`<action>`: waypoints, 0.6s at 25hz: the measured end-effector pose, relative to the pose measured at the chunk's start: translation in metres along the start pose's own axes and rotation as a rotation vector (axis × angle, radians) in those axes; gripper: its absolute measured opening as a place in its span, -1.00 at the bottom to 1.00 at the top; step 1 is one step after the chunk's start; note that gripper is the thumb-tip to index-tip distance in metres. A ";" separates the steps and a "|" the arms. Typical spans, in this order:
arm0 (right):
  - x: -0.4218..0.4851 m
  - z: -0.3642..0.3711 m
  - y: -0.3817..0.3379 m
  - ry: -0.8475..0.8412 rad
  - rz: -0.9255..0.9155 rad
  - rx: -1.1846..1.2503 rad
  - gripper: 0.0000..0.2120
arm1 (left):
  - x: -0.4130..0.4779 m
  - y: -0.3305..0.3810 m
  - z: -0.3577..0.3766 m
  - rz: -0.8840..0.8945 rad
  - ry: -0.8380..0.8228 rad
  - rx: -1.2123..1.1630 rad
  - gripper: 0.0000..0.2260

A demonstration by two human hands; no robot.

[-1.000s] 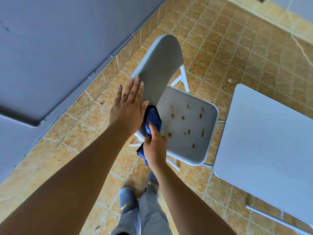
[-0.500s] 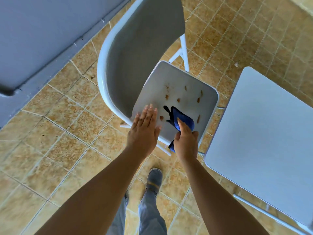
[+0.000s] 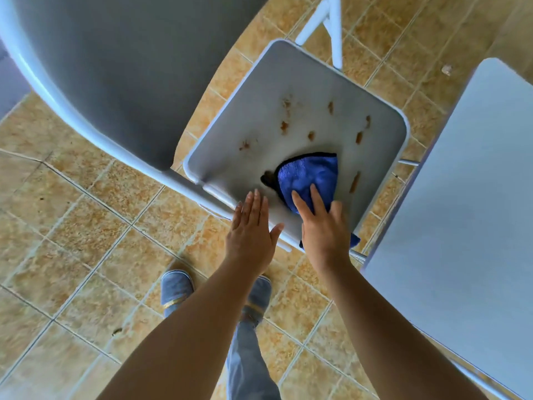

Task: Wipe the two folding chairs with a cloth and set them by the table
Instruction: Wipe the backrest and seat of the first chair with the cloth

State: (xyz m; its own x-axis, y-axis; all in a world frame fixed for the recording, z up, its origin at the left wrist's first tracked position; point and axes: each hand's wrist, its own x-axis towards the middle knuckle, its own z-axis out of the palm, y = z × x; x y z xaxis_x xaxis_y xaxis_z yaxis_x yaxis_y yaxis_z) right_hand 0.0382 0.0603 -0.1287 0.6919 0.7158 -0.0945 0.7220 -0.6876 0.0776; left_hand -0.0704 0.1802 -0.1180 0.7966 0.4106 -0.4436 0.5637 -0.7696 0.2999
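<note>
Mottled ochre floor tiles [image 3: 95, 215] with pale grout run under everything. Nearest, two grey slippers [image 3: 176, 287] and a trouser leg stand on them, partly covered by the forearms. The left hand [image 3: 251, 232] lies flat, fingers straight and together, its fingertips over the seat's near edge, holding nothing. The right hand [image 3: 323, 229] presses a fluffy blue microfibre cloth [image 3: 308, 177] with dark edging onto the folding chair [image 3: 288, 90], fingers spread over it; one corner hangs off the near edge. The smooth grey seat, a rounded square, bears brown smears [image 3: 285, 127]. Its curved backrest in white tubing looms left, cut off by the frame. A pale table [image 3: 467, 203] stands just right, cropped.
</note>
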 end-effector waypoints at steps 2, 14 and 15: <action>0.001 0.002 0.020 0.042 0.006 -0.044 -0.40 | 0.002 0.002 0.008 -0.008 -0.002 0.068 -0.34; 0.003 0.000 0.032 0.070 -0.038 -0.016 -0.44 | 0.010 -0.001 -0.002 0.004 -0.162 0.107 -0.34; 0.006 0.001 0.044 0.104 -0.037 -0.033 -0.46 | 0.010 -0.002 -0.003 0.008 -0.169 0.105 -0.34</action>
State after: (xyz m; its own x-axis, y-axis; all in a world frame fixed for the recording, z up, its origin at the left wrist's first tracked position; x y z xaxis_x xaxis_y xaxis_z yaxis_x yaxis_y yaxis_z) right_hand 0.0741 0.0339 -0.1263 0.6607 0.7506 0.0055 0.7458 -0.6573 0.1089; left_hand -0.0629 0.1868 -0.1203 0.7481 0.3234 -0.5794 0.5247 -0.8229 0.2181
